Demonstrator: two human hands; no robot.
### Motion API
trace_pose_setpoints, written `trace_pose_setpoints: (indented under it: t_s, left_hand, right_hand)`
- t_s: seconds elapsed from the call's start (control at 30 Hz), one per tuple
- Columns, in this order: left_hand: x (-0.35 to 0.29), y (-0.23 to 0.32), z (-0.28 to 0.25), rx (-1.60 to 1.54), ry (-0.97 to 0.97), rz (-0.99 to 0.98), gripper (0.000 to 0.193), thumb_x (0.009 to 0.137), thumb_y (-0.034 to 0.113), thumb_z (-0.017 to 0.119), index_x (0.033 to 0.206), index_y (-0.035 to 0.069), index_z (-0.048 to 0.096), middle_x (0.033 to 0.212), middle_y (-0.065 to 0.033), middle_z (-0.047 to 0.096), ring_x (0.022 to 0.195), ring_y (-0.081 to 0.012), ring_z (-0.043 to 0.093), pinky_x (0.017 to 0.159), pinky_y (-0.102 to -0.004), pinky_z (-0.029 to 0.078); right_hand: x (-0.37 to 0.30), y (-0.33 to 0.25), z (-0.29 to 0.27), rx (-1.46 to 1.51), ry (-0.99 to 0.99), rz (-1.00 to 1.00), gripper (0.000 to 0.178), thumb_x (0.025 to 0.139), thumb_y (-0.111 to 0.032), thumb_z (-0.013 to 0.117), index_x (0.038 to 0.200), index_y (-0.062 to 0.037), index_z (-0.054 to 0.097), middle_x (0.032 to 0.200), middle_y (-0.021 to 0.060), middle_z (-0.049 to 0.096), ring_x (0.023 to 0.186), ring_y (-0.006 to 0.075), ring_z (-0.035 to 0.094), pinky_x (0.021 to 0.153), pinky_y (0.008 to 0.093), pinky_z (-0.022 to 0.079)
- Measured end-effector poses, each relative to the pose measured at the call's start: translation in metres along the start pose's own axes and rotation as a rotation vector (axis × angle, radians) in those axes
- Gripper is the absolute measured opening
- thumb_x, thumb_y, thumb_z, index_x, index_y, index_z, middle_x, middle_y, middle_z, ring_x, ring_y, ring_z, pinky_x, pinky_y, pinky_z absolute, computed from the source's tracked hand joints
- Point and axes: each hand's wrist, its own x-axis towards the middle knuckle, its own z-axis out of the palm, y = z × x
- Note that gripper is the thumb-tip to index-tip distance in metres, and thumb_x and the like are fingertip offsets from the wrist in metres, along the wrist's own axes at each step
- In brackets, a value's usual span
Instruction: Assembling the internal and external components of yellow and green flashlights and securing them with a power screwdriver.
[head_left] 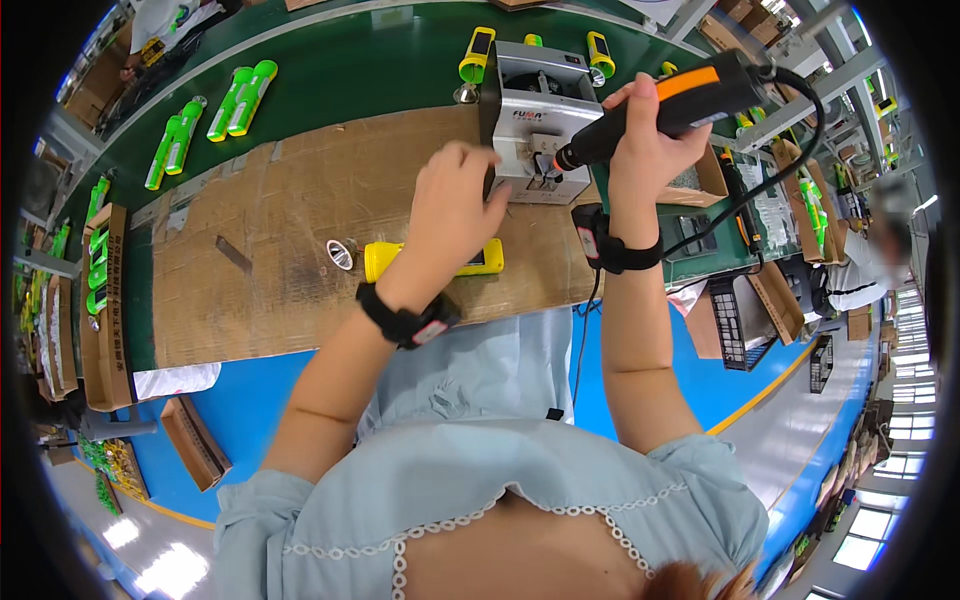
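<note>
My right hand (648,150) grips a black and orange electric screwdriver (640,118). The screwdriver's tip meets the front outlet of a silver, box-shaped screw feeder (540,118). At the feeder's left side is my left hand (455,200), thumb and fingers apart, with nothing visible in it; some fingertips are hard to make out. Beneath that wrist lies a yellow flashlight body (484,258) with a dark panel, partly covered by my forearm. Just left of it, a shiny reflector cup (340,255) sits on the cardboard sheet (290,190).
Green and yellow flashlights (243,97) lie in pairs at the far left of the green bench (350,60). Yellow flashlight heads (478,52) stand behind the feeder. A long cardboard box (105,330) edges the left side. The screwdriver's black cable (800,165) loops down on the right.
</note>
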Motion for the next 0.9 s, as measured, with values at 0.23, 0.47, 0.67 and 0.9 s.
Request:
trace_pose_setpoints:
  t_s: [0.23, 0.47, 0.67, 0.9]
  left_hand:
    - [-0.072, -0.008, -0.005, -0.050, -0.333, -0.025, 0.039, 0.067, 0.020, 0.075, 0.101, 0.007, 0.060, 0.094, -0.0125, 0.058, 0.090, -0.0322, 0.056, 0.077, -0.0398, 0.045]
    - [-0.074, -0.014, 0.004, 0.017, -0.219, 0.078, 0.041, 0.068, 0.023, 0.073, 0.103, 0.006, 0.059, 0.092, -0.0105, 0.061, 0.086, -0.0303, 0.058, 0.074, -0.0387, 0.045]
    - [-0.075, -0.015, 0.004, 0.036, -0.237, 0.074, 0.041, 0.068, 0.021, 0.073, 0.102, 0.006, 0.058, 0.094, -0.0109, 0.061, 0.087, -0.0301, 0.058, 0.074, -0.0387, 0.044]
    - [-0.078, -0.016, 0.004, 0.028, -0.209, 0.098, 0.043, 0.067, 0.021, 0.074, 0.103, 0.006, 0.058, 0.095, -0.0105, 0.061, 0.088, -0.0296, 0.058, 0.075, -0.0387, 0.044]
  right_hand:
    - [-0.005, -0.004, 0.006, -0.221, -0.106, 0.032, 0.022, 0.082, -0.007, 0.066, 0.089, 0.0002, 0.046, 0.067, 0.0093, 0.059, 0.054, 0.0160, 0.059, 0.053, 0.0265, 0.048]
    - [-0.057, -0.044, -0.013, 0.279, -0.136, 0.370, 0.022, 0.084, -0.010, 0.063, 0.095, 0.0013, 0.047, 0.070, 0.0108, 0.057, 0.059, 0.0197, 0.058, 0.056, 0.0306, 0.049]
    - [-0.087, -0.051, -0.018, 0.283, -0.116, 0.263, 0.035, 0.080, -0.014, 0.068, 0.102, 0.0003, 0.044, 0.073, 0.0130, 0.058, 0.062, 0.0212, 0.059, 0.060, 0.0331, 0.051]
    - [-0.092, -0.050, -0.014, 0.244, -0.129, 0.246, 0.034, 0.080, -0.011, 0.067, 0.102, 0.0000, 0.044, 0.074, 0.0127, 0.059, 0.063, 0.0198, 0.059, 0.060, 0.0309, 0.051]
